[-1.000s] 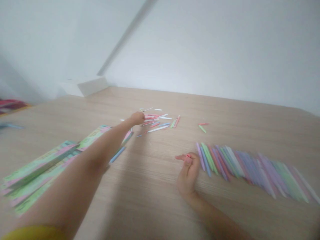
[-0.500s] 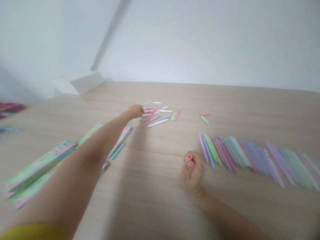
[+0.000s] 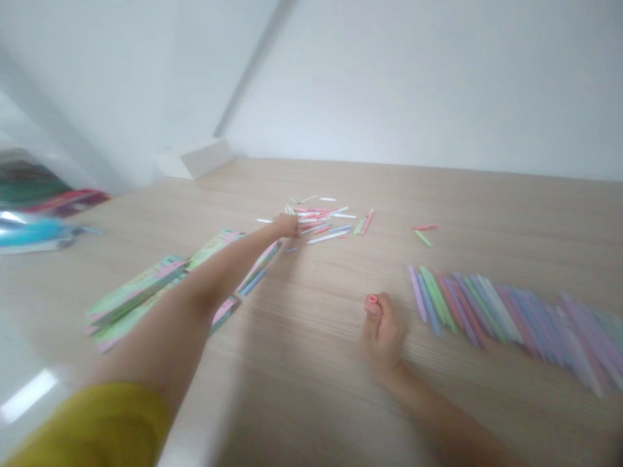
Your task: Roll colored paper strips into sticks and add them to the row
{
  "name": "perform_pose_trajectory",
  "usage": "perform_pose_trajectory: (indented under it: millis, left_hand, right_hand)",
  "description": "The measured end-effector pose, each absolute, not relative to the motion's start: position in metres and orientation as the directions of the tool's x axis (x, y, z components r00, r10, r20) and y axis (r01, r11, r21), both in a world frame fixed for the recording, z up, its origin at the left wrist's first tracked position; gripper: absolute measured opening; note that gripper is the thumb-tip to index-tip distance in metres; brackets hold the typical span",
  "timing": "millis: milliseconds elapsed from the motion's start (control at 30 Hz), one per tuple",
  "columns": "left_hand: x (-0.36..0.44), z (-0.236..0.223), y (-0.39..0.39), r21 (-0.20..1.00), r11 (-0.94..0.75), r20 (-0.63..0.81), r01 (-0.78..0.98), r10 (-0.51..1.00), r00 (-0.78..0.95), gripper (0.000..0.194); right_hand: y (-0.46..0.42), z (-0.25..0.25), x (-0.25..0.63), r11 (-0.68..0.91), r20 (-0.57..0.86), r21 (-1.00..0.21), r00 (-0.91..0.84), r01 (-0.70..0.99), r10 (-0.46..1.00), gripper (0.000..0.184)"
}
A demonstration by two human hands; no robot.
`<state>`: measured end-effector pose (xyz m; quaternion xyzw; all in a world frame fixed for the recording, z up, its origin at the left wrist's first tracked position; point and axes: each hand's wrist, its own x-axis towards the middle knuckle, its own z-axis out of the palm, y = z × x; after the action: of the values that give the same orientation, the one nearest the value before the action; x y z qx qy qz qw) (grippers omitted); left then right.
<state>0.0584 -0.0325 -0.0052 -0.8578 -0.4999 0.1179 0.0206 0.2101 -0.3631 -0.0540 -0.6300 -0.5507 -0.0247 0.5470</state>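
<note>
My left hand (image 3: 287, 226) reaches far out to the near-left side of a loose pile of thin pink, white and blue sticks (image 3: 321, 217). Its fingers are curled together, and whatever they hold is hidden. Closer in, my right hand (image 3: 382, 331) is a fist with the thumb on top, wrapped around a pink tube (image 3: 373, 299) whose hollow end pokes out. To the right of that fist, a long row of pastel tubes (image 3: 477, 305) lies side by side, slanted and blurred toward the right edge.
Green and pink printed boxes (image 3: 136, 288) lie on the wooden table under my left forearm, a blue stick (image 3: 254, 283) beside them. A red and a green piece (image 3: 422, 238) lie apart. A white box (image 3: 207, 157) stands by the wall; blue and red packages (image 3: 34, 232) are at far left.
The view has swung left, so everything sits farther right and more shows at the left. My left hand has moved slightly nearer along the pile's edge. My right fist still holds the pink tube.
</note>
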Motion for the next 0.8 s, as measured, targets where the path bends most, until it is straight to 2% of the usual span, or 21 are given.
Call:
perform_pose_trajectory:
  millis: [133, 233, 367, 500, 667, 800]
  left_hand:
    - [0.062, -0.01, -0.047, -0.151, -0.469, -0.147, 0.87, 0.881, 0.45, 0.039]
    - [0.06, -0.012, -0.051, -0.125, -0.464, -0.129, 0.877, 0.884, 0.449, 0.04]
    - [0.058, -0.01, -0.048, -0.093, -0.415, -0.103, 0.905, 0.908, 0.405, 0.041]
    - [0.067, -0.006, -0.044, -0.064, -0.384, -0.119, 0.921, 0.919, 0.375, 0.049]
    - [0.083, -0.006, -0.054, -0.053, -0.415, -0.141, 0.908, 0.903, 0.405, 0.042]
    - [0.079, -0.009, -0.069, -0.046, -0.464, -0.127, 0.885, 0.881, 0.455, 0.043]
  right_hand:
    - [-0.369, -0.054, 0.206, 0.412, 0.723, -0.642, 0.332, 0.647, 0.606, 0.034]
    - [-0.369, -0.053, 0.204, 0.46, 0.748, -0.629, 0.324, 0.627, 0.58, 0.031]
    - [-0.364, -0.054, 0.207, 0.429, 0.718, -0.658, 0.347, 0.619, 0.603, 0.03]
    - [-0.363, -0.058, 0.208, 0.377, 0.662, -0.711, 0.384, 0.593, 0.644, 0.033]
    - [-0.367, -0.059, 0.201, 0.264, 0.548, -0.769, 0.388, 0.583, 0.741, 0.033]
    - [-0.367, -0.056, 0.196, 0.168, 0.441, -0.815, 0.404, 0.555, 0.802, 0.045]
